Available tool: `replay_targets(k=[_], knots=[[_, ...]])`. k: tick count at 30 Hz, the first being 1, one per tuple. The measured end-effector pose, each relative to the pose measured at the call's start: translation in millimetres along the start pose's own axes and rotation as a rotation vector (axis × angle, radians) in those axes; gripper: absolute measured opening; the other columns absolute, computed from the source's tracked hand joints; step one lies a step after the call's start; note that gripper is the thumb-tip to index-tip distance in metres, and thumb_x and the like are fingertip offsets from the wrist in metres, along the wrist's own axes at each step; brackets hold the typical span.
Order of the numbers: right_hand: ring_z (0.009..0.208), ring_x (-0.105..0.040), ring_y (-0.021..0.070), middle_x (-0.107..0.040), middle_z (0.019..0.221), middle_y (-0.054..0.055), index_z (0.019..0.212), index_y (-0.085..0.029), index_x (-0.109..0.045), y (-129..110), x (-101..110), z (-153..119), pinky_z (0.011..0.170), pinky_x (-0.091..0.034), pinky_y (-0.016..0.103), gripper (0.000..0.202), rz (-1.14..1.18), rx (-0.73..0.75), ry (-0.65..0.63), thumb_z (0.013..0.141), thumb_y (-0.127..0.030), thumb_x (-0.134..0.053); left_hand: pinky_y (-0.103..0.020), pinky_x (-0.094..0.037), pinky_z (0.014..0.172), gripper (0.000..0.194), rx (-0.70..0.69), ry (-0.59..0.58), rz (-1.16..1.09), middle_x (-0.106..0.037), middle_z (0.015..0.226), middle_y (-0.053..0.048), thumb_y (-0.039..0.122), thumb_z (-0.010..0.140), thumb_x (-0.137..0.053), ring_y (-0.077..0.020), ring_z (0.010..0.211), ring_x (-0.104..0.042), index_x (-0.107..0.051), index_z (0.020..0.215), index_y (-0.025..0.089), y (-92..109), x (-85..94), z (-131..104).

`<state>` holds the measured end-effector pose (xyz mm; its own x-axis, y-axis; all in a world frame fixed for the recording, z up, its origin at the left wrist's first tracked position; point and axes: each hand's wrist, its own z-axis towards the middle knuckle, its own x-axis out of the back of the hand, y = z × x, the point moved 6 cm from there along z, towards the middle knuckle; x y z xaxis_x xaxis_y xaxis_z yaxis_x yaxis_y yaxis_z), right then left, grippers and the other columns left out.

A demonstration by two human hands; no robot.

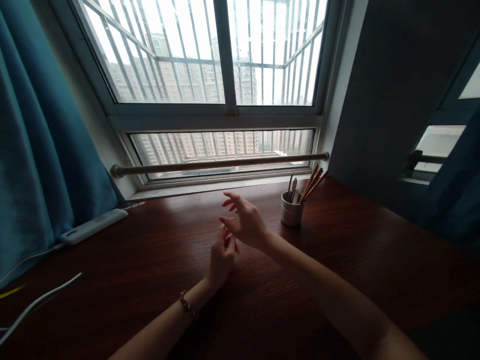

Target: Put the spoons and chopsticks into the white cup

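Note:
My right hand (245, 222) is raised above the middle of the table, its fingers bent but apart, with nothing seen in it. Just below and to the left is my left hand (220, 260), wearing a beaded bracelet (186, 304) on the wrist. Its fingers are loosely curled with gaps between them, and no object shows there. The hands overlap in view near the fingertips; whether they touch I cannot tell. Off to the right of my right hand stands a light-coloured cup (291, 214) holding several thin wooden sticks (314, 182) and other slim items.
The dark reddish wooden table (150, 280) reaches to a barred window with a metal rail (225, 164). A white power strip (95, 226) lies by the blue curtain (45, 140) on the left. A white cable (45, 299) crosses the near left side.

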<state>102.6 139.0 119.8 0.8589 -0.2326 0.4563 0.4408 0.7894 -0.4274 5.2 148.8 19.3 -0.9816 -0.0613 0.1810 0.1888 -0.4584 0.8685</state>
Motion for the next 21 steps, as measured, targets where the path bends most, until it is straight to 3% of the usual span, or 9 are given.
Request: replay_targets(k=[2, 4, 6, 8, 9, 11, 14, 17, 21], knots=[[0.107, -0.042, 0.0214, -0.045, 0.119, 0.011, 0.129, -0.015, -0.032, 6.7, -22.5, -18.7, 0.091, -0.036, 0.034, 0.061, 0.04, -0.005, -0.015, 0.078, -0.037, -0.057, -0.028, -0.047, 0.077, 0.059, -0.035, 0.021, -0.173, -0.051, 0.118, -0.01, 0.044, 0.08, -0.045, -0.0185, 0.095, -0.056, -0.027, 0.131, 0.021, 3.5, 0.3, 4.5], [0.118, -0.031, 0.0249, -0.035, 0.128, 0.015, 0.132, -0.013, -0.029, 13.0, -35.0, -38.9, 0.099, -0.028, 0.04, 0.067, 0.096, -0.065, -0.064, 0.079, -0.043, -0.055, -0.032, -0.046, 0.085, 0.062, -0.015, -0.006, -0.309, -0.036, 0.134, -0.011, 0.051, 0.081, -0.038, -0.023, 0.113, -0.047, -0.02, 0.134, 0.025, 5.9, -3.8, 7.0], [0.125, -0.021, 0.0252, -0.026, 0.135, 0.015, 0.136, -0.014, -0.023, 12.1, -39.7, -57.5, 0.102, -0.022, 0.043, 0.067, 0.169, -0.084, -0.146, 0.082, -0.045, -0.049, -0.034, -0.047, 0.083, 0.064, 0.032, -0.086, -0.366, -0.027, 0.14, -0.009, 0.056, 0.081, -0.033, -0.0254, 0.116, -0.045, -0.013, 0.136, 0.029, 8.2, -11.7, 5.9], [0.127, -0.017, 0.0259, -0.02, 0.137, 0.014, 0.138, -0.017, -0.02, 4.5, -37.8, -71.3, 0.101, -0.023, 0.043, 0.07, 0.222, -0.047, -0.209, 0.082, -0.047, -0.049, -0.036, -0.049, 0.079, 0.069, 0.04, -0.242, -0.328, -0.025, 0.141, -0.008, 0.058, 0.079, -0.035, -0.0272, 0.111, -0.049, -0.007, 0.137, 0.033, 11.5, -21.9, 0.0], [0.126, -0.017, 0.0267, -0.02, 0.137, 0.014, 0.138, -0.018, -0.02, -1.4, -35.7, -76.3, 0.1, -0.025, 0.043, 0.072, 0.233, 0.002, -0.23, 0.08, -0.049, -0.051, -0.037, -0.05, 0.077, 0.072, 0.016, -0.328, -0.272, -0.028, 0.14, -0.007, 0.06, 0.078, -0.037, -0.0279, 0.108, -0.051, -0.008, 0.137, 0.034, 12.7, -26.1, -4.8], [0.125, -0.02, 0.0272, -0.028, 0.133, 0.012, 0.137, -0.021, -0.023, -14.8, -29.5, -83.1, 0.097, -0.029, 0.044, 0.072, 0.229, 0.15, -0.221, 0.079, -0.053, -0.051, -0.039, -0.049, 0.076, 0.07, -0.045, -0.466, -0.138, -0.044, 0.129, -0.006, 0.064, 0.07, -0.044, -0.0288, 0.102, -0.053, -0.028, 0.133, 0.036, 9.6, -31.1, -16.7], [0.121, -0.027, 0.0241, -0.043, 0.121, 0.008, 0.132, -0.025, -0.031, -25.8, -28.0, -90.3, 0.095, -0.033, 0.041, 0.065, 0.146, 0.307, -0.247, 0.079, -0.056, -0.05, -0.039, -0.046, 0.077, 0.051, -0.128, -0.533, -0.033, -0.063, 0.093, -0.003, 0.071, 0.053, -0.055, -0.0282, 0.095, -0.055, -0.063, 0.094, 0.042, -7.9, -31.8, -33.6], [0.119, -0.029, 0.0218, -0.045, 0.118, 0.007, 0.126, -0.023, -0.04, -22.6, -35.4, -95.8, 0.095, -0.034, 0.035, 0.061, 0.058, 0.317, -0.357, 0.077, -0.056, -0.053, -0.041, -0.044, 0.079, 0.042, -0.235, -0.53, 0.002, -0.061, 0.069, -0.003, 0.077, 0.042, -0.053, -0.0268, 0.088, -0.055, -0.065, 0.063, 0.042, -26.3, -33.7, -45.8], [0.116, -0.033, 0.0205, -0.047, 0.113, 0.007, 0.126, -0.023, -0.038, -17.9, -35.0, -97.7, 0.094, -0.035, 0.035, 0.061, 0.069, 0.311, -0.305, 0.077, -0.055, -0.053, -0.042, -0.043, 0.077, 0.045, -0.229, -0.551, 0.064, -0.057, 0.062, -0.004, 0.08, 0.038, -0.051, -0.0275, 0.085, -0.055, -0.064, 0.056, 0.04, -39.6, -37.1, -48.2]])
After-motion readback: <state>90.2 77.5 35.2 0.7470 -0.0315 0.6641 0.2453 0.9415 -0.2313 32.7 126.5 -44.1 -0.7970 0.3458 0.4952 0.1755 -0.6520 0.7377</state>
